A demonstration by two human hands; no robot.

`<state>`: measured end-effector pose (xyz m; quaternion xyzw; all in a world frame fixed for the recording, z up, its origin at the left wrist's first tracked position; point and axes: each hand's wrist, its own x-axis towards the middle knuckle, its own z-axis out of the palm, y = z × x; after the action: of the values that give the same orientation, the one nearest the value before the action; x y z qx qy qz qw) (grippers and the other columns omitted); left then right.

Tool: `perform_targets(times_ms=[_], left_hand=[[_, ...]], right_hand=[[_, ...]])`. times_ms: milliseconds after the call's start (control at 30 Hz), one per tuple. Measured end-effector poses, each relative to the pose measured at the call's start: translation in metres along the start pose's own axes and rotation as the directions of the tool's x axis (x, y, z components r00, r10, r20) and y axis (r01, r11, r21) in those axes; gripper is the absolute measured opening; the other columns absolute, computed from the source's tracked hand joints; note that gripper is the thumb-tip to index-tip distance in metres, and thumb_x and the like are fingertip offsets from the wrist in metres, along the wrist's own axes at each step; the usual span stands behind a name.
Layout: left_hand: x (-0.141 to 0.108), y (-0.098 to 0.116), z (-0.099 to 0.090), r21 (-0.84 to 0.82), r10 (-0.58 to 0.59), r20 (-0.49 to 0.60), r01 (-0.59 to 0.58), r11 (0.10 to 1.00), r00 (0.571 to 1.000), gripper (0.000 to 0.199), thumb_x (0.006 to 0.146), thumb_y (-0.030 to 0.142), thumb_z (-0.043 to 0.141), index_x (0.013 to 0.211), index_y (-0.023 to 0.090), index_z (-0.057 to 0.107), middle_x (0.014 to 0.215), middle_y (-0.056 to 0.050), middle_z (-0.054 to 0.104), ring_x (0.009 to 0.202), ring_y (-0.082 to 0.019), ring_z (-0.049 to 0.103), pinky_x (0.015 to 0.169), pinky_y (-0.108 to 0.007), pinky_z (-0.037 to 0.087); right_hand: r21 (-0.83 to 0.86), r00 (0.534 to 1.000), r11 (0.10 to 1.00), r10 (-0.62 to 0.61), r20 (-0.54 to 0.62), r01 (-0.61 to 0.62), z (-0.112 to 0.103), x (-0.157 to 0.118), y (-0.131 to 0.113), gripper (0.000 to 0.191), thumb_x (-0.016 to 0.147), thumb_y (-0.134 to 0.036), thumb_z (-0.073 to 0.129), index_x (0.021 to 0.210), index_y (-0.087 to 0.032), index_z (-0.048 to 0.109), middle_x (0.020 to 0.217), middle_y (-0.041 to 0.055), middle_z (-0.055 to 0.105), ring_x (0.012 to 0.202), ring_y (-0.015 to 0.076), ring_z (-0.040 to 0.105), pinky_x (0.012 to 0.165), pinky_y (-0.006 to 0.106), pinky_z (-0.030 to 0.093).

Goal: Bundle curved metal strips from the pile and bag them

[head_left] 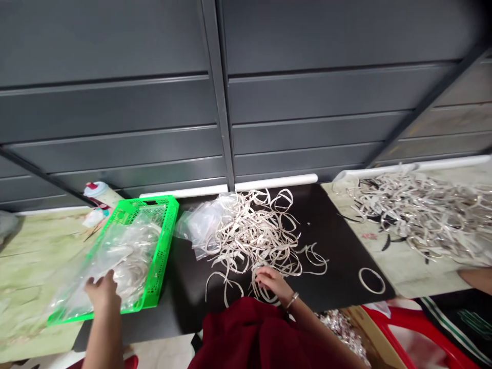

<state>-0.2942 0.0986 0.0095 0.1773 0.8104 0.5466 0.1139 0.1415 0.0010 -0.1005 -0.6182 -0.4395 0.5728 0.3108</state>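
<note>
My left hand (103, 293) is over the front of a green plastic basket (159, 269), its fingers spread and nothing visible in them. Below and beyond it, a clear plastic bag (134, 241) holding coiled whitish strips lies in the basket. My right hand (271, 283), with a bracelet at the wrist, is at the near edge of a tangled heap of thin white strips (261, 236). Its fingers are curled together on a loose curved strip (254, 281); the fingertips are partly hidden. Clear plastic bags (205, 223) lie against the heap's left side.
A black mat (323, 215) covers the middle of the table. One strip ring (371, 281) lies at its right. Another large strip heap (434, 215) is farther right, near another person's arm (476, 279). A bottle (102, 192) stands behind the basket, before a grey panel wall (300, 97).
</note>
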Motion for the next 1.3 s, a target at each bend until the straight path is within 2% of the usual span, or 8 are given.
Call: perform_targets(times_ms=[100,267,400,533,700,900,1167,1300], left_hand=[[-0.037,-0.029,0.006,-0.021,-0.087,0.056,0.088,0.996,0.995,0.049,0.063,0.032,0.069,0.104,0.021,0.044,0.115,-0.007,0.054,0.101,-0.026,0.055,0.088,-0.05,0.043],[-0.113,-0.062,0.025,-0.086,-0.071,0.352,0.108,0.99,0.933,0.044,0.061,0.035,0.068,0.101,0.021,0.055,0.108,-0.005,0.058,0.09,-0.021,0.061,0.078,-0.036,0.05],[-0.164,-0.072,0.037,-0.094,-0.048,0.67,0.148,0.984,0.741,0.044,0.058,0.043,0.071,0.094,0.017,0.062,0.099,-0.007,0.064,0.085,-0.022,0.064,0.078,-0.037,0.049],[-0.197,-0.073,0.043,-0.033,-0.052,0.818,0.137,0.99,0.572,0.046,0.058,0.051,0.071,0.088,0.016,0.067,0.088,-0.008,0.068,0.08,-0.024,0.066,0.079,-0.038,0.049],[-0.221,-0.067,0.049,0.014,-0.078,0.899,0.15,0.989,0.431,0.044,0.059,0.054,0.07,0.081,0.016,0.069,0.082,-0.008,0.07,0.074,-0.023,0.066,0.078,-0.037,0.049],[-0.236,-0.055,0.057,0.038,-0.092,0.947,0.176,0.984,0.309,0.041,0.06,0.053,0.071,0.08,0.017,0.071,0.079,-0.005,0.069,0.073,-0.021,0.064,0.079,-0.036,0.047],[-0.264,-0.035,0.069,0.106,-0.145,0.978,0.24,0.965,0.152,0.039,0.067,0.051,0.069,0.088,0.018,0.071,0.09,-0.008,0.071,0.086,-0.023,0.063,0.08,-0.034,0.045],[-0.28,-0.023,0.071,0.078,-0.148,0.985,0.522,0.85,0.093,0.033,0.067,0.044,0.072,0.084,0.015,0.071,0.082,-0.006,0.07,0.079,-0.018,0.062,0.077,-0.029,0.044]], right_hand=[[-0.17,0.984,0.984,-0.083,-0.155,0.056,-0.017,0.018,-0.001,0.028,0.076,-0.033,0.05,0.098,-0.017,0.06,0.101,0.0104,0.065,0.09,0.0242,0.063,0.077,0.037,0.051],[-0.458,0.952,0.88,-0.237,-0.195,0.125,-0.036,0.056,-0.017,0.049,0.07,-0.017,0.057,0.119,-0.014,0.053,0.13,0.016,0.047,0.125,0.0305,0.037,0.106,0.046,0.028],[-0.573,0.958,0.799,-0.274,-0.082,0.18,-0.039,0.078,-0.031,0.063,0.062,-0.007,0.062,0.123,-0.02,0.053,0.142,0.0099,0.037,0.131,0.0324,0.025,0.107,0.045,0.023],[-0.582,0.967,0.792,-0.251,-0.034,0.185,-0.039,0.083,-0.029,0.047,0.063,-0.002,0.058,0.104,-0.022,0.063,0.129,0.0077,0.051,0.117,0.0267,0.044,0.096,0.038,0.036],[-0.423,0.961,0.893,-0.236,-0.145,0.156,-0.04,0.069,-0.015,0.007,0.064,-0.014,0.062,0.068,-0.019,0.059,0.082,0.0035,0.062,0.079,0.0197,0.056,0.077,0.033,0.044],[0.035,0.946,0.992,-0.106,-0.307,0.123,-0.037,0.044,-0.015,0.036,0.071,-0.053,0.058,0.062,-0.019,0.048,0.059,-0.0002,0.054,0.059,0.0159,0.056,0.05,0.025,0.044],[0.425,0.991,0.903,-0.002,-0.131,0.058,-0.004,0.006,-0.034,0.043,0.066,-0.059,0.066,0.079,-0.018,0.058,0.073,0.0029,0.064,0.057,0.0157,0.061,0.047,0.026,0.048],[0.399,0.998,0.915,-0.065,0.004,0.058,0.01,-0.008,-0.036,0.042,0.065,-0.055,0.069,0.083,-0.018,0.063,0.071,0.0018,0.064,0.057,0.0157,0.06,0.047,0.025,0.048]])
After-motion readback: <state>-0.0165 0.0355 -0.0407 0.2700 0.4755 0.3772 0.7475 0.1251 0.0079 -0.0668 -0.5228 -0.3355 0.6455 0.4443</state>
